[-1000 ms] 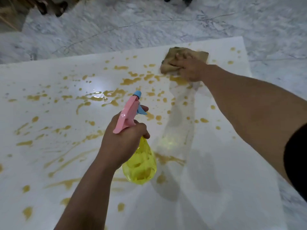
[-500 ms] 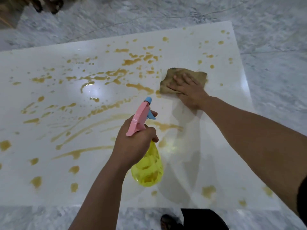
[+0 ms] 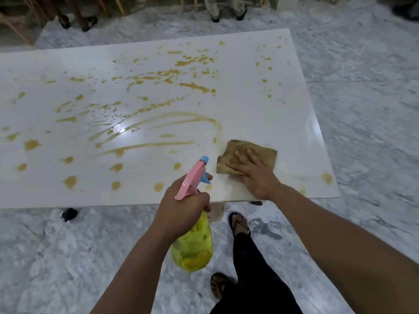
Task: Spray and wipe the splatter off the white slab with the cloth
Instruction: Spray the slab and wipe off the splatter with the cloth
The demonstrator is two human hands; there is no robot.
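Marble floor (image 3: 362, 109) grey-veined, all around. White slab (image 3: 260, 98) on it as the work surface, glossy, light glare left of centre. Splatter (image 3: 158, 78) yellow-brown: drops and smeared arcs across left and middle, scattered dots far right, one blot near the right front corner. Strip ahead of the cloth looks mostly wiped. Person's dark-trousered leg (image 3: 249, 257) and sandalled feet below the near edge. Bottle (image 3: 192, 245) yellow, pink head, blue nozzle aimed at slab; left hand (image 3: 181, 211) grips its neck, finger on trigger. Cloth (image 3: 244, 152) brown, folded, near front edge right of centre. Right hand (image 3: 254, 175) flat, fingers spread, pressing cloth down.
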